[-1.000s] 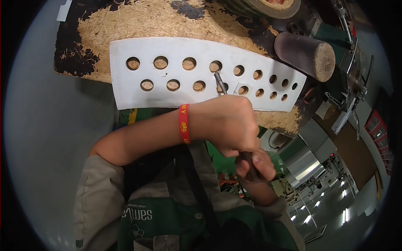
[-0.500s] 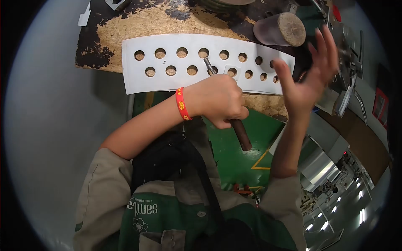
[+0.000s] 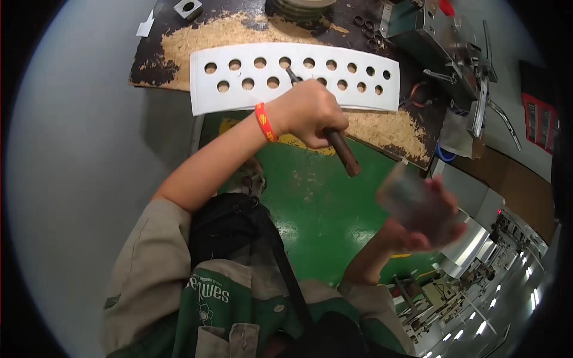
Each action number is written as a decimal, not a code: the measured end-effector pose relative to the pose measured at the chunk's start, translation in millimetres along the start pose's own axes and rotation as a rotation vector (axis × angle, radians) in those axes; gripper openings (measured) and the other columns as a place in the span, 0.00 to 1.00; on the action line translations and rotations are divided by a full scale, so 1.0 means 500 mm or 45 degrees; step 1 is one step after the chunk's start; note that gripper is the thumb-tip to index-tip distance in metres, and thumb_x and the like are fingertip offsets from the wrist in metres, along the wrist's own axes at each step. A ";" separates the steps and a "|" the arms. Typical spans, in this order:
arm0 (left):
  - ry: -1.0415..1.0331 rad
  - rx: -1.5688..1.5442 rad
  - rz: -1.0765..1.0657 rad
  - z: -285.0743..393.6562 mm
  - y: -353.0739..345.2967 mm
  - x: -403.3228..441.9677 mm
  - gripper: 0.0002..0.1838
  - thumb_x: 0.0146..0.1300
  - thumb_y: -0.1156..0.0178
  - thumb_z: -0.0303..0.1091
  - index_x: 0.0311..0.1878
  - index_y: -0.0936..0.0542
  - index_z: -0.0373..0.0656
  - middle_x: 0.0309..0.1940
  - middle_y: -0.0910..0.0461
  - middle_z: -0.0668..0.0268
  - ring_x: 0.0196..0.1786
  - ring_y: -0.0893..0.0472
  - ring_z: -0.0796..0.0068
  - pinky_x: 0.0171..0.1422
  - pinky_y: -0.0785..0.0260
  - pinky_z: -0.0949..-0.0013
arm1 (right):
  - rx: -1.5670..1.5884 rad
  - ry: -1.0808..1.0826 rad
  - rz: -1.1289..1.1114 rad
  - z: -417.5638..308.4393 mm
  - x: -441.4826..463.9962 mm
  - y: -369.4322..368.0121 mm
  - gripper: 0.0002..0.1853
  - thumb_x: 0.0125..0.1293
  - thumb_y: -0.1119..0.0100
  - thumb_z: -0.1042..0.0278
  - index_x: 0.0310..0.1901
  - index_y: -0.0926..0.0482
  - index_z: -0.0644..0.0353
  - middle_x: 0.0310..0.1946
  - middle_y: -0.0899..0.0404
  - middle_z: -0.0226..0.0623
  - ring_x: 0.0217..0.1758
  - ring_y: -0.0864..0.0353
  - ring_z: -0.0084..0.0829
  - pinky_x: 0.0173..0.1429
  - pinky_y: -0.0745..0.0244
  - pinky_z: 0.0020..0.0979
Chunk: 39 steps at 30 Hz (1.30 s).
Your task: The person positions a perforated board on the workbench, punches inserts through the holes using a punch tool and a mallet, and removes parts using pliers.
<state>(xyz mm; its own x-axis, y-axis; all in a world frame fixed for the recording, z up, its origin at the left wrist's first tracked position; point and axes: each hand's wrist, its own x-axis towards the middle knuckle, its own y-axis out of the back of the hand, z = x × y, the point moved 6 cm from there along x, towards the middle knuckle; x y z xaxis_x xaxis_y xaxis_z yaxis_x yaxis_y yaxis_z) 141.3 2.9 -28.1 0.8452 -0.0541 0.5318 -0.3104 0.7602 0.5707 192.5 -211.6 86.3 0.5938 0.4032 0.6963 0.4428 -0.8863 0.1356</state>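
My left hand (image 3: 314,111), with a red wristband, is closed around a rod-like punch (image 3: 344,156). The punch is slanted: its brown end sticks out toward my body, and its thinner metal end lies over the white sheet (image 3: 206,98). Two rows of round holes run along this sheet, and the metal end is beside one in the upper row. Off the table's front edge, to the right, my right hand (image 3: 439,224) grips a thick cylindrical block (image 3: 404,192); both are blurred by motion.
Under the sheet is a worn wooden tabletop (image 3: 388,128). A square metal piece with a hole (image 3: 188,8) lies at the back left, a round banded object (image 3: 298,9) at the back. Several small dark rings (image 3: 367,30) lie near a metal machine (image 3: 430,36) on the right.
My right hand, open and raised by the block before, now holds it and has come down toward my body. The left hand still grips the punch over the sheet. The view has shifted.
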 end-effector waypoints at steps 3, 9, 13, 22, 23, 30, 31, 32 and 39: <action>-0.086 0.068 0.072 0.014 0.007 0.008 0.16 0.46 0.31 0.37 0.15 0.30 0.50 0.12 0.30 0.69 0.18 0.27 0.66 0.20 0.39 0.64 | -0.407 0.056 0.136 -0.057 -0.025 0.063 0.38 0.67 0.49 0.33 0.74 0.48 0.34 0.61 0.34 0.52 0.61 0.29 0.59 0.65 0.30 0.53; -0.041 0.056 0.101 0.019 0.020 0.012 0.11 0.48 0.33 0.34 0.17 0.24 0.49 0.12 0.30 0.68 0.17 0.28 0.65 0.22 0.38 0.65 | -0.168 0.025 0.184 -0.028 -0.118 0.004 0.30 0.72 0.54 0.36 0.63 0.33 0.53 0.53 0.26 0.54 0.55 0.22 0.50 0.60 0.24 0.51; 0.068 0.003 0.160 -0.014 0.045 0.009 0.03 0.37 0.36 0.36 0.19 0.21 0.52 0.13 0.27 0.68 0.18 0.25 0.63 0.22 0.36 0.65 | -0.513 0.104 0.354 -0.076 -0.078 -0.001 0.32 0.68 0.54 0.29 0.60 0.33 0.48 0.49 0.24 0.48 0.55 0.24 0.48 0.59 0.24 0.48; 0.157 -0.031 0.222 -0.026 0.065 0.028 0.11 0.43 0.35 0.29 0.16 0.28 0.42 0.13 0.31 0.60 0.17 0.29 0.61 0.23 0.38 0.67 | -0.584 0.439 0.408 -0.041 -0.041 -0.062 0.30 0.67 0.45 0.44 0.58 0.35 0.61 0.49 0.27 0.52 0.47 0.19 0.47 0.56 0.19 0.41; 0.189 0.056 0.186 -0.031 0.066 0.027 0.10 0.44 0.36 0.30 0.16 0.29 0.42 0.13 0.31 0.60 0.17 0.29 0.60 0.23 0.38 0.67 | -0.836 0.541 0.042 -0.040 0.005 -0.151 0.28 0.74 0.55 0.45 0.58 0.35 0.66 0.48 0.25 0.56 0.45 0.18 0.53 0.50 0.19 0.52; 0.123 -0.099 0.316 -0.032 0.102 0.025 0.08 0.40 0.36 0.27 0.19 0.27 0.42 0.14 0.32 0.59 0.17 0.30 0.61 0.23 0.38 0.66 | -0.311 0.595 0.866 -0.192 0.093 0.048 0.37 0.65 0.54 0.28 0.60 0.32 0.55 0.51 0.23 0.45 0.57 0.23 0.47 0.67 0.31 0.54; 0.141 -0.111 0.304 -0.034 0.102 0.023 0.08 0.39 0.35 0.28 0.19 0.26 0.43 0.14 0.32 0.60 0.18 0.30 0.59 0.23 0.38 0.65 | -0.311 0.639 0.878 -0.203 0.094 0.048 0.33 0.65 0.52 0.29 0.60 0.34 0.47 0.50 0.22 0.43 0.54 0.21 0.48 0.63 0.26 0.57; 0.143 -0.108 0.315 -0.037 0.105 0.023 0.08 0.39 0.35 0.28 0.19 0.26 0.43 0.14 0.32 0.60 0.18 0.30 0.59 0.23 0.38 0.65 | -0.111 0.725 1.056 -0.180 0.073 0.030 0.43 0.65 0.59 0.26 0.55 0.30 0.68 0.51 0.23 0.48 0.59 0.24 0.44 0.69 0.33 0.51; 0.233 -0.233 0.339 -0.062 0.135 0.006 0.10 0.42 0.35 0.29 0.17 0.29 0.43 0.14 0.32 0.59 0.18 0.30 0.58 0.24 0.38 0.65 | -0.238 0.472 0.435 -0.106 0.078 -0.089 0.33 0.67 0.55 0.28 0.69 0.37 0.33 0.62 0.32 0.53 0.56 0.24 0.56 0.62 0.28 0.50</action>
<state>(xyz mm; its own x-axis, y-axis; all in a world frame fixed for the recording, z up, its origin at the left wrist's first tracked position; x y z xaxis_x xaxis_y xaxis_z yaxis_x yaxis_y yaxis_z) 136.3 74.0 -7.6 0.8142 0.2655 0.5163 -0.4611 0.8360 0.2974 160.3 -168.6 144.9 0.3907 0.0074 0.9205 0.1186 -0.9920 -0.0424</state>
